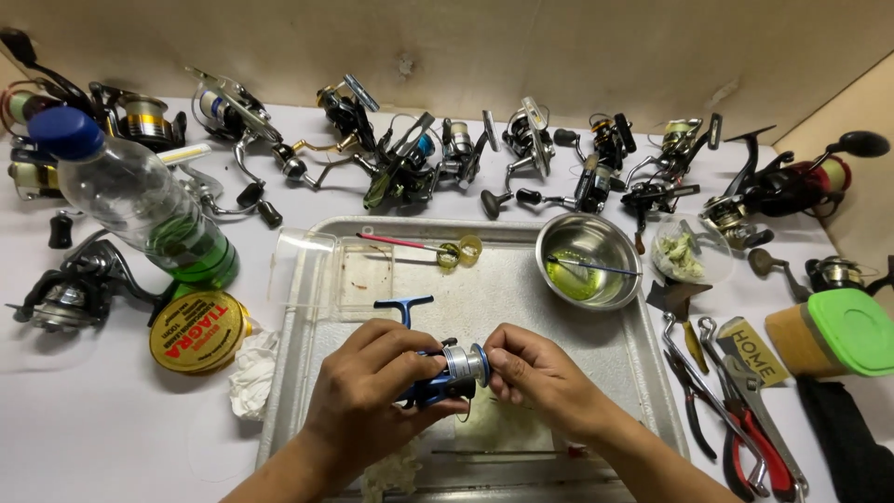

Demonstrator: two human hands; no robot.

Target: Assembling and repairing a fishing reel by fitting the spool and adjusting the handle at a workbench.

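We see our left hand (368, 387) wrapped around a blue fishing reel (445, 374) over the metal tray (643, 373), while our right hand (535, 373) pinches the front of its silver spool. On the tray's far right sits a steel bowl (589, 259) with a brush in it. Many more reels (438, 154) line the far edge of the table, pliers (736, 419) lie on the right, and a plastic bottle (140, 200) lies on the left.

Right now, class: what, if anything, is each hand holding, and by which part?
Both hold one blue fishing reel over the metal tray. The left hand wraps its body; the right hand pinches the silver spool at the front.
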